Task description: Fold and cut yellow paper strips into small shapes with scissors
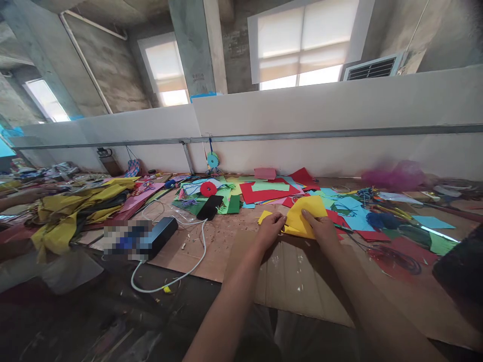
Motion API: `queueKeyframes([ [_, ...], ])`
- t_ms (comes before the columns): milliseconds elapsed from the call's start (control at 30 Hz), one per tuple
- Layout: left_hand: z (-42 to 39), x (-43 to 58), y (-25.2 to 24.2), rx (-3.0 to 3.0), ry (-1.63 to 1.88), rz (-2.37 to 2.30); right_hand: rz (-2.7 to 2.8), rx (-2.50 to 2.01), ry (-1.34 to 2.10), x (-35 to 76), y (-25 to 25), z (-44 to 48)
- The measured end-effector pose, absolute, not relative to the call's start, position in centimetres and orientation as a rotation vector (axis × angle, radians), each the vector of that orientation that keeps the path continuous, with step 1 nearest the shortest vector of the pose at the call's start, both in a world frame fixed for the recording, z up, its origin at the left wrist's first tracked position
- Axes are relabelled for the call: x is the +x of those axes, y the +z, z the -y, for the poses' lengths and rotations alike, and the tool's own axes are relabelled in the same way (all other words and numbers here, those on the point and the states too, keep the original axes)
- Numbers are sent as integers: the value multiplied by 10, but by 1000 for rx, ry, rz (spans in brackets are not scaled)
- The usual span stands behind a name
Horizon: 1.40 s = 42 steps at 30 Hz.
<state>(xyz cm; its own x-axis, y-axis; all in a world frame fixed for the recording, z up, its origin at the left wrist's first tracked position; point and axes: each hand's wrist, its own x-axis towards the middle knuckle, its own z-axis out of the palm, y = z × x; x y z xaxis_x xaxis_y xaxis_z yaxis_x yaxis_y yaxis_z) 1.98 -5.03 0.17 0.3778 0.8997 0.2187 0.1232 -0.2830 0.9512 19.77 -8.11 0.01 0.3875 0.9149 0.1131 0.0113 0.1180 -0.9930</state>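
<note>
A bright yellow sheet (pixel 311 207), paper or felt, is held up between my two hands above a piece of brown cardboard (pixel 287 276). My left hand (pixel 270 231) is closed in a pinch at the sheet's lower left edge. A small yellow piece (pixel 264 216) pokes out on the far side of that hand. On the right, my right hand (pixel 322 229) grips the sheet with the thumb laid over its face; its other fingers are partly hidden behind. A thin dark stick-like thing (pixel 344 229) shows beside the right hand; whether the hand touches it is unclear.
Red, green and blue sheets (pixel 269 193) lie piled at the back against a white partition (pixel 339 105). Leftward are a black phone (pixel 210 207), a dark box (pixel 163 236) and its white cable (pixel 205 246). Yellow cloth (pixel 75 206) and another person's arm (pixel 17 198) are far left.
</note>
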Motion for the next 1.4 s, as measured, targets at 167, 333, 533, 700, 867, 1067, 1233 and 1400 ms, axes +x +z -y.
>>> queueKeyframes([
  [167, 54, 20, 5, 1704, 1018, -915, 951, -1304, 817, 197, 2, 83],
  [333, 55, 20, 6, 1646, 986, -868, 942, -1280, 832, 195, 2, 82],
  [533, 58, 22, 6, 1512, 906, -769, 1017, -1239, 896, 187, 7, 87],
  [700, 61, 25, 8, 1412, 891, -704, 1056, -1286, 860, 185, 11, 92],
  [867, 60, 23, 8, 1395, 891, -711, 1074, -1333, 809, 187, 13, 92],
  [1067, 58, 22, 4, 1425, 873, -715, 1081, -1355, 785, 189, 12, 92],
  [1233, 60, 22, 5, 1427, 863, -718, 1104, -1328, 817, 190, 11, 90],
  [1400, 55, 23, 3, 1394, 947, -757, 1209, -1226, 913, 187, 13, 89],
])
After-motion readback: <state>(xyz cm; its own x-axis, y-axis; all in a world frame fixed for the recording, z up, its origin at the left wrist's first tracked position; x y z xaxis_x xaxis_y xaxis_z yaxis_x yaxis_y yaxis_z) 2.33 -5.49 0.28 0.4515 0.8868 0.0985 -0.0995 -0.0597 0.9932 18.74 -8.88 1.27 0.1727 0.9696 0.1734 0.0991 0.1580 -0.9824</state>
